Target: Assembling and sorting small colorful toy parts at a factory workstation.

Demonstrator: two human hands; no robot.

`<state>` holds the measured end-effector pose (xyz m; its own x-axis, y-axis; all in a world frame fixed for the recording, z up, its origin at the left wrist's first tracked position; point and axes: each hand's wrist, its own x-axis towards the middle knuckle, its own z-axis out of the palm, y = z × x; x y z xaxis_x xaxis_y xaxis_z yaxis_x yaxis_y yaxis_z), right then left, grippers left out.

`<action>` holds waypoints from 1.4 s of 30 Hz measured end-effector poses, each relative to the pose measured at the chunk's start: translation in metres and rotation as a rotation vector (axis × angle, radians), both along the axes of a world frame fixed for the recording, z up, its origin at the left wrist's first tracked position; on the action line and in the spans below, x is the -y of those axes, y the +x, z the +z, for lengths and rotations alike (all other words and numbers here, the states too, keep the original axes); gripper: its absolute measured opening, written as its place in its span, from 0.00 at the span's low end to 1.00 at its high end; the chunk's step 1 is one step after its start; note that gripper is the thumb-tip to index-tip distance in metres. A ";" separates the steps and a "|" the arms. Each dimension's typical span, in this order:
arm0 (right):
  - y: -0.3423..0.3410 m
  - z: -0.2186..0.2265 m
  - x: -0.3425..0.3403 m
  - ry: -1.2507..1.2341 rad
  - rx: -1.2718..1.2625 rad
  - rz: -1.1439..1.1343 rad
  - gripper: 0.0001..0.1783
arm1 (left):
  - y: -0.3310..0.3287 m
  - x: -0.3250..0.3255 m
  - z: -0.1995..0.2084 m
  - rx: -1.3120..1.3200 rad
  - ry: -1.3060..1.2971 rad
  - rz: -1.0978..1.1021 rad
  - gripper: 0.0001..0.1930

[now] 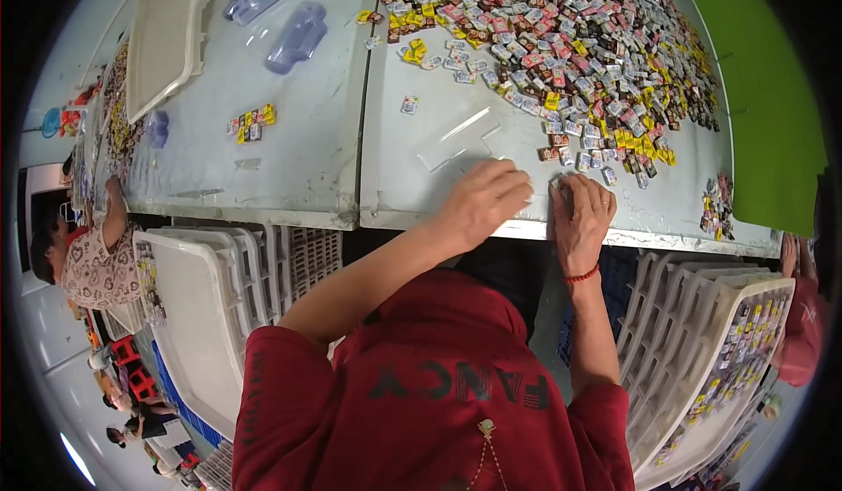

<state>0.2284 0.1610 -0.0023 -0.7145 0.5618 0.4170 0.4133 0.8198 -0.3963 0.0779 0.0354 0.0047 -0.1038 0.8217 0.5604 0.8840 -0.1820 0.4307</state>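
Left hand: fingers loosely curled, nothing visibly held. Right hand: fingers bent together; grip cannot be told. Small packs mostly remain loose, heaped beyond right fingers; clear plastic piece, beyond left fingers, shows none on it.

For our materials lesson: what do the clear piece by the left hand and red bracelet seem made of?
Clear piece: probably thin, glossy plastic; tabletop shows through, edges glint. Red bracelet: bumpy outline suggests beads; plastic, glass or stone, dull or shiny, I can't tell.
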 end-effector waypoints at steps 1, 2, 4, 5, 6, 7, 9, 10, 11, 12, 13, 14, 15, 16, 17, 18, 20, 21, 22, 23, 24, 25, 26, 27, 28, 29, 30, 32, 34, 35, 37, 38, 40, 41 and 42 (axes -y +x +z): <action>-0.003 0.001 -0.001 0.003 0.000 0.005 0.17 | -0.010 0.011 0.007 0.018 0.013 0.089 0.10; -0.007 0.002 -0.002 0.005 -0.031 0.027 0.17 | -0.020 0.022 0.014 0.033 0.026 0.181 0.10; -0.019 0.011 -0.004 0.012 -0.057 0.049 0.17 | -0.037 0.043 0.018 0.064 0.005 0.317 0.11; -0.035 0.020 -0.005 0.017 -0.080 0.188 0.17 | -0.041 0.050 0.019 0.095 -0.021 0.448 0.11; -0.051 0.026 -0.004 0.021 -0.102 0.330 0.17 | -0.042 0.055 0.017 0.094 -0.019 0.453 0.11; -0.070 0.030 -0.001 -0.002 -0.129 0.414 0.17 | -0.042 0.060 0.012 0.096 -0.042 0.470 0.12; -0.101 0.029 0.001 -0.013 -0.147 0.500 0.18 | -0.043 0.061 0.001 0.106 -0.053 0.487 0.12; -0.115 0.022 0.000 -0.022 -0.096 0.593 0.18 | -0.043 0.059 -0.004 0.111 -0.041 0.493 0.12; -0.123 0.017 0.001 -0.035 -0.046 0.692 0.18 | -0.045 0.059 -0.006 0.114 -0.032 0.507 0.11; -0.126 0.013 0.002 -0.029 -0.044 0.698 0.18 | -0.047 0.060 -0.008 0.116 -0.025 0.513 0.11; -0.128 0.010 0.003 -0.033 -0.007 0.727 0.17 | -0.050 0.062 -0.010 0.137 -0.005 0.491 0.10; -0.133 0.008 0.003 -0.038 0.026 0.757 0.17 | -0.055 0.064 -0.011 0.154 0.015 0.471 0.09; -0.134 0.007 0.004 -0.032 0.024 0.760 0.17 | -0.057 0.068 -0.011 0.151 0.021 0.474 0.09; -0.130 0.006 0.007 -0.037 0.029 0.752 0.16 | -0.058 0.072 -0.012 0.216 0.007 0.472 0.08; -0.127 0.006 0.010 -0.042 0.030 0.743 0.15 | -0.060 0.075 -0.012 0.279 -0.007 0.469 0.07; -0.123 0.005 0.013 -0.034 0.029 0.737 0.15 | -0.062 0.077 -0.013 0.276 -0.001 0.462 0.07; -0.116 0.001 0.024 -0.046 0.002 0.656 0.15 | -0.064 0.078 -0.012 0.227 -0.007 0.404 0.07; -0.115 -0.001 0.028 -0.034 -0.013 0.642 0.13 | -0.067 0.079 -0.009 0.244 -0.029 0.362 0.06; -0.116 -0.001 0.026 -0.031 -0.015 0.634 0.13 | -0.072 0.080 -0.007 0.242 -0.027 0.353 0.06; -0.117 0.005 0.026 0.004 0.009 0.651 0.12 | -0.077 0.082 -0.003 0.274 -0.071 0.314 0.07; -0.119 0.011 0.026 0.038 0.033 0.669 0.10 | -0.081 0.084 -0.001 0.305 -0.116 0.275 0.07; -0.122 0.018 0.028 0.086 0.002 0.678 0.10 | -0.084 0.086 -0.001 0.304 -0.118 0.272 0.07; -0.123 0.017 0.027 0.092 0.000 0.672 0.10 | -0.090 0.085 0.000 0.318 -0.152 0.239 0.07; -0.123 0.012 0.026 0.034 0.001 0.695 0.10 | -0.093 0.083 0.001 0.331 -0.186 0.206 0.07; -0.123 0.006 0.025 -0.023 0.002 0.718 0.10 | -0.094 0.081 0.000 0.327 -0.182 0.202 0.07; -0.123 0.004 0.025 -0.072 -0.031 0.724 0.10 | -0.095 0.081 0.000 0.312 -0.182 0.196 0.07; -0.121 0.001 0.026 -0.069 -0.036 0.725 0.10 | -0.095 0.081 0.000 0.297 -0.182 0.189 0.07; -0.112 -0.001 0.033 -0.080 -0.156 0.669 0.10 | -0.093 0.082 0.004 0.328 -0.194 0.187 0.07; -0.107 -0.011 0.041 -0.124 -0.209 0.611 0.12 | -0.094 0.078 0.005 0.361 -0.207 0.177 0.07; -0.108 -0.009 0.043 -0.080 -0.173 0.596 0.13 | -0.095 0.077 0.005 0.336 -0.208 0.185 0.07; -0.110 -0.002 0.051 -0.023 -0.135 0.574 0.13 | -0.097 0.077 0.003 0.309 -0.210 0.192 0.07; -0.109 0.003 0.053 -0.019 -0.140 0.573 0.13 | -0.100 0.076 0.003 0.280 -0.202 0.164 0.07; -0.108 0.015 0.054 -0.080 -0.148 0.585 0.12 | -0.105 0.073 0.003 0.246 -0.190 0.138 0.07; -0.109 0.020 0.048 -0.077 -0.185 0.547 0.11 | -0.105 0.070 0.007 0.227 -0.170 0.140 0.07; -0.111 0.019 0.040 -0.073 -0.186 0.549 0.11 | -0.105 0.067 0.010 0.209 -0.150 0.143 0.07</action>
<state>0.1173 0.1215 0.0172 -0.8275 0.1618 0.5376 -0.1468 0.8619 -0.4854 -0.0275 -0.0319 0.0146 -0.3247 0.8627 0.3878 0.7853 0.0174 0.6189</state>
